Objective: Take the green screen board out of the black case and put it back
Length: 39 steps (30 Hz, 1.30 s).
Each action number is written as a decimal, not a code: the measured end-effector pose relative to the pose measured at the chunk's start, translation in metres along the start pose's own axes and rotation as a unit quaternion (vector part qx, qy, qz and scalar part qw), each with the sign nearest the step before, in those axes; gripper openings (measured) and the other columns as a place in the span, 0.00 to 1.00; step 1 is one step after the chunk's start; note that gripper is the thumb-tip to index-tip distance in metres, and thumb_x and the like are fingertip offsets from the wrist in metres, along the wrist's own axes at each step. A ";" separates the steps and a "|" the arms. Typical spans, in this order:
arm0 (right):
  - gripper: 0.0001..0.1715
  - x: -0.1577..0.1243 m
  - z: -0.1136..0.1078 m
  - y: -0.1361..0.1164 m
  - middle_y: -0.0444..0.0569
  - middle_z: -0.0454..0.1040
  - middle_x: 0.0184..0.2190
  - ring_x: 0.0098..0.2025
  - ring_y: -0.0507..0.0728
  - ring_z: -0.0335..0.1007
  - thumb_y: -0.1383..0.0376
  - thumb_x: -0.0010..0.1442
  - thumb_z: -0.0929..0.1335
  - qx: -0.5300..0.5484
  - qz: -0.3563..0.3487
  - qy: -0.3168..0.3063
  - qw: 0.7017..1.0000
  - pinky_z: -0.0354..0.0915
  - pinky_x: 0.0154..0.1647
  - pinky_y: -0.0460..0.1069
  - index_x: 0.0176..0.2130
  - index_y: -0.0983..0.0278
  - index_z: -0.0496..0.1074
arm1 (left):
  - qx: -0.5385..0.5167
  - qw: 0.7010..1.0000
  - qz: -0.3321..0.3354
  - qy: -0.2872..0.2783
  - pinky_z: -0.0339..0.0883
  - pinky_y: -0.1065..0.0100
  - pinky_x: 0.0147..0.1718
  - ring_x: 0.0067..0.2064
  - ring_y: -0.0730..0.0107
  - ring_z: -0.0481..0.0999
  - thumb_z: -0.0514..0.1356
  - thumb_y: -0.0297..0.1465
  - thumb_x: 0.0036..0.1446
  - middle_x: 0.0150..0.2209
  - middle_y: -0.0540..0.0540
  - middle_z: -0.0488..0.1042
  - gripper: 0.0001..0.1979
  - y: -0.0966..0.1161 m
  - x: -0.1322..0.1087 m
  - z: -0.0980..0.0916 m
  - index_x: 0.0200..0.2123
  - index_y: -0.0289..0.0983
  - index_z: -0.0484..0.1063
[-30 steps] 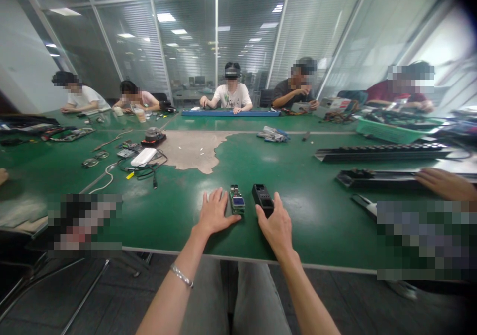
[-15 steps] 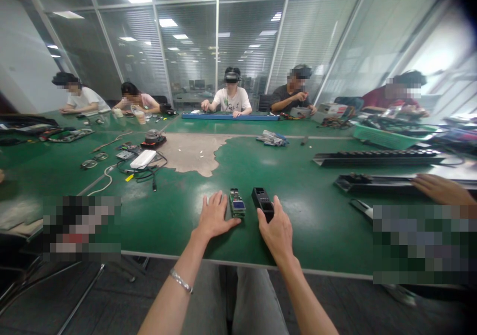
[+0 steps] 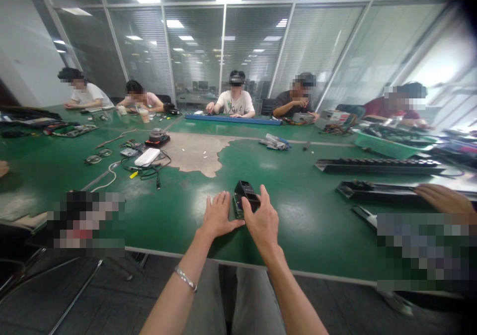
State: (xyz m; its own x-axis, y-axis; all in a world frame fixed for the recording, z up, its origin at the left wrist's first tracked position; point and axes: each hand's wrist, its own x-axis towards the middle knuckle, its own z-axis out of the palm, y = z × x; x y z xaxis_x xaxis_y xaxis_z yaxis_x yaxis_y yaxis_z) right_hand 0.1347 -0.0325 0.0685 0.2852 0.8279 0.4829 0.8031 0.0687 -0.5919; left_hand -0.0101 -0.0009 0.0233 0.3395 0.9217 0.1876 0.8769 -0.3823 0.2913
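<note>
My right hand point(image 3: 263, 219) grips a black plastic housing point(image 3: 246, 194) and holds it tilted just above a small green circuit board point(image 3: 237, 209) on the green table point(image 3: 305, 225). Most of the board is hidden under the housing and my fingers. My left hand point(image 3: 218, 215) lies flat on the table with its fingers spread, its thumb touching the near left edge of the board. A bracelet is on my left wrist.
A white device with black cables point(image 3: 147, 158) lies to the far left. Long black strips point(image 3: 380, 165) lie at right, where another person's hand point(image 3: 441, 198) rests. Several people sit along the far side. A worn bare patch point(image 3: 197, 151) marks the table's middle.
My right hand has lifted the black housing off the table and carried it left, over the green board. My left hand has stayed flat beside the board.
</note>
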 end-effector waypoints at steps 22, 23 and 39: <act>0.47 -0.027 0.031 0.009 0.67 0.65 0.60 0.57 0.68 0.65 0.51 0.61 0.64 -0.063 -0.069 -0.016 0.995 0.62 0.55 0.59 0.68 0.74 0.48 | -0.029 0.999 -0.015 -0.009 0.30 0.46 0.66 0.70 0.53 0.44 0.53 0.40 0.52 0.70 0.36 0.45 0.50 -0.002 0.000 0.004 0.69 0.30 0.27; 0.47 -0.026 0.032 0.010 0.66 0.63 0.61 0.58 0.68 0.64 0.50 0.61 0.64 -0.053 -0.076 -0.007 0.996 0.62 0.56 0.60 0.68 0.74 0.48 | -0.029 0.999 -0.015 -0.008 0.30 0.46 0.66 0.70 0.53 0.44 0.53 0.40 0.52 0.70 0.36 0.45 0.50 -0.002 0.000 0.004 0.69 0.30 0.27; 0.43 -0.030 0.045 0.019 0.66 0.66 0.60 0.57 0.66 0.65 0.52 0.64 0.62 -0.015 -0.066 0.006 0.998 0.63 0.55 0.59 0.67 0.74 0.49 | -0.018 1.000 -0.017 -0.012 0.31 0.47 0.66 0.70 0.53 0.45 0.51 0.40 0.55 0.70 0.36 0.46 0.47 0.001 -0.001 0.000 0.69 0.30 0.29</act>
State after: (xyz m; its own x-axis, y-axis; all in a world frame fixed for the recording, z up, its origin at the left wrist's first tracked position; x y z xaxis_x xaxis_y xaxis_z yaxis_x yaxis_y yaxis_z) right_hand 0.1181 -0.0309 0.0133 0.1817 0.8064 0.5628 0.8491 0.1601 -0.5034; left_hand -0.0099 -0.0024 0.0231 0.3181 0.9354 0.1546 0.8753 -0.3524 0.3311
